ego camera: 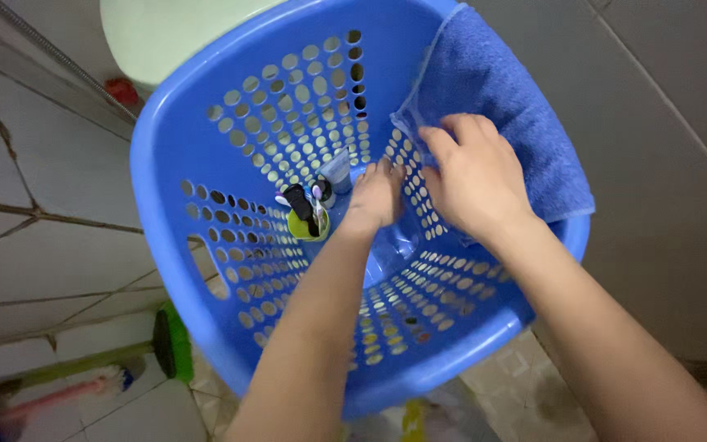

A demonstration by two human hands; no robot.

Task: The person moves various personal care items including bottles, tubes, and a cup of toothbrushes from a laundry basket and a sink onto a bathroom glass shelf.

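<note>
The blue perforated laundry basket (206, 164) filled most of my view, standing upright on the tiled floor (51, 262) with its open mouth toward the camera and its depth running straight away from me. Over its far right rim hung the blue towel (501, 106), draped half in and half out, long side running from upper left to lower right along the rim, one corner dropping inside the basket wall.

My right hand (472, 176) rested on that inner fold, fingers curled and pressed together over the cloth, thumb hidden under it, so I could not tell whether it truly pinched. My left hand (376, 195) reached deep to the basket floor, fingers loosely together and pointing down toward the small things; whether it touched any I could not tell.

To my judgement, handling the towel well meant gathering the inner fold fully into the palm before lifting, so the outer half did not drag it back over the rim.

Smallest were the yellow-green cup (306, 223) holding toothbrushes, upright beside a pale tube (339, 170) leaning against the back wall. A green-headed brush (172, 342) lay outside on the floor
</note>
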